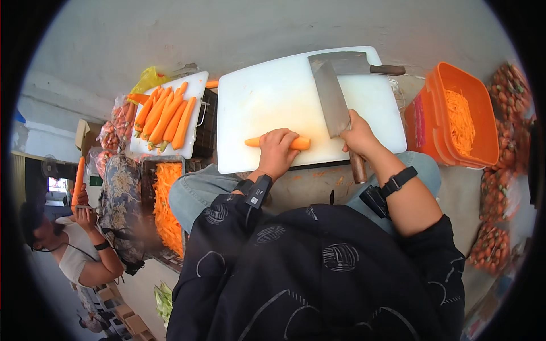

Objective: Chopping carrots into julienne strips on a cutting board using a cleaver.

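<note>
My left hand presses a peeled carrot flat against the white plastic cutting board. The carrot lies crosswise, its thick cut end pointing right. In my right hand is a cleaver, gripped where the blade meets the wooden handle. Its blade points away from me, to the right of the carrot and apart from it. A second cleaver rests at the board's far edge, partly behind the held blade, with its dark handle jutting out past the right side.
On the left, a smaller white board bears several peeled carrots. Below it stands a crate of carrot peelings. An orange bucket with shredded carrot is at right, near bagged carrots. A co-worker holds a carrot at far left.
</note>
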`<action>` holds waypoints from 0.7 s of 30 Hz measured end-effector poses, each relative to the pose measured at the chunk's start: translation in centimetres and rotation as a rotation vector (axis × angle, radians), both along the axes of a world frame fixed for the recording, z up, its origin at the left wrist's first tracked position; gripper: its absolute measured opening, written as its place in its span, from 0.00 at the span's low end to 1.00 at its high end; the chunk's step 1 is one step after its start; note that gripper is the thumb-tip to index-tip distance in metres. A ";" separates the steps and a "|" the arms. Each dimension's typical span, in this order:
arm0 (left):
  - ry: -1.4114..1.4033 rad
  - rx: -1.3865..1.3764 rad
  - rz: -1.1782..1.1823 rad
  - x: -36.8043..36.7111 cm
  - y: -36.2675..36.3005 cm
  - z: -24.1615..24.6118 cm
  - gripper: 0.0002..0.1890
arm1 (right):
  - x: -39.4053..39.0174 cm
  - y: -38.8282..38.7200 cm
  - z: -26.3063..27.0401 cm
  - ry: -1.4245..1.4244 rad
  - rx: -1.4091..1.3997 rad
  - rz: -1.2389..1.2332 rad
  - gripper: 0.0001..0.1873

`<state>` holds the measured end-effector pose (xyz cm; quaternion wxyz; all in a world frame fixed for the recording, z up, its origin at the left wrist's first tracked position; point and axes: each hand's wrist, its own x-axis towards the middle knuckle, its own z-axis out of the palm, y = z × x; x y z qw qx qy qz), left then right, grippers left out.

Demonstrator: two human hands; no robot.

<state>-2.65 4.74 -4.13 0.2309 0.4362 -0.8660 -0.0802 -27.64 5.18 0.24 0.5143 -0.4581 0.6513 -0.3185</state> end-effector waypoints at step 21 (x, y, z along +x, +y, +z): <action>0.126 -0.006 -0.118 -1.2 -3.4 -0.6 0.21 | -1.3 0.4 0.0 -0.066 0.090 0.037 0.27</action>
